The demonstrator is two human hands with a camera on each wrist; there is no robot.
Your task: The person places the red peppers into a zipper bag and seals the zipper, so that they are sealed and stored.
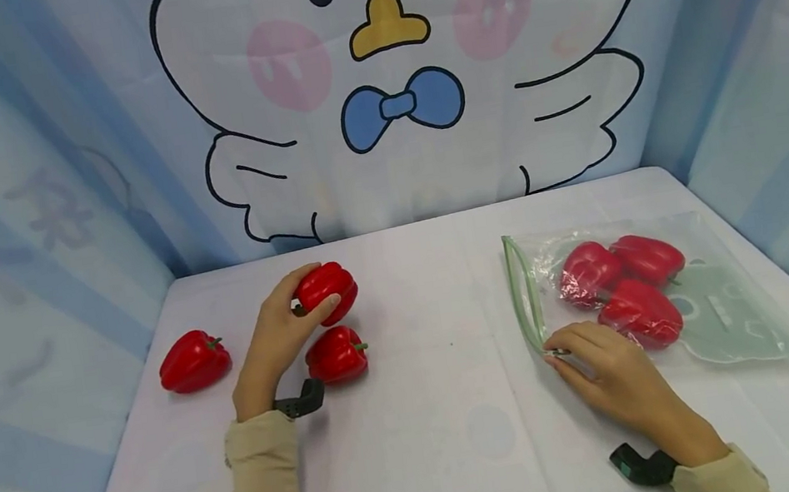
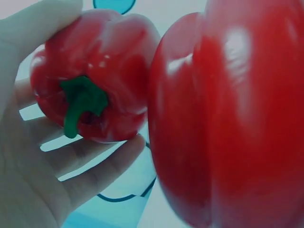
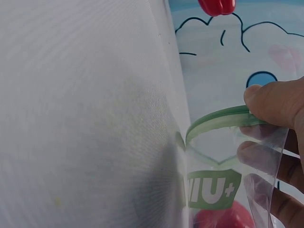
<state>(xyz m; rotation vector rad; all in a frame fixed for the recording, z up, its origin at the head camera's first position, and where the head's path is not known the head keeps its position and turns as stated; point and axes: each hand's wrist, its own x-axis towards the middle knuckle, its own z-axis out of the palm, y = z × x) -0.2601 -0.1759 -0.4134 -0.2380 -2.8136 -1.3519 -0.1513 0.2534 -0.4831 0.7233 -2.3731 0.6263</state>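
My left hand (image 1: 278, 330) grips a red bell pepper (image 1: 336, 286) between thumb and fingers; its green stem faces the palm in the left wrist view. Just below it lies another red bell pepper (image 1: 334, 357), which looms large at the right of the left wrist view. My right hand (image 1: 609, 371) pinches the near corner of a clear zip bag (image 1: 732, 308) by its green-edged mouth. Inside the bag, on its left half, are three red peppers (image 1: 644, 257). The right wrist view shows the bag's mouth (image 3: 223, 114) parted, with the thumb on the rim.
A further red pepper (image 1: 194, 361) lies at the left of the white-covered table (image 1: 452, 440). Patterned curtains (image 1: 24, 247) surround the table at the back and sides. Each wrist wears a dark camera band (image 1: 643, 465).
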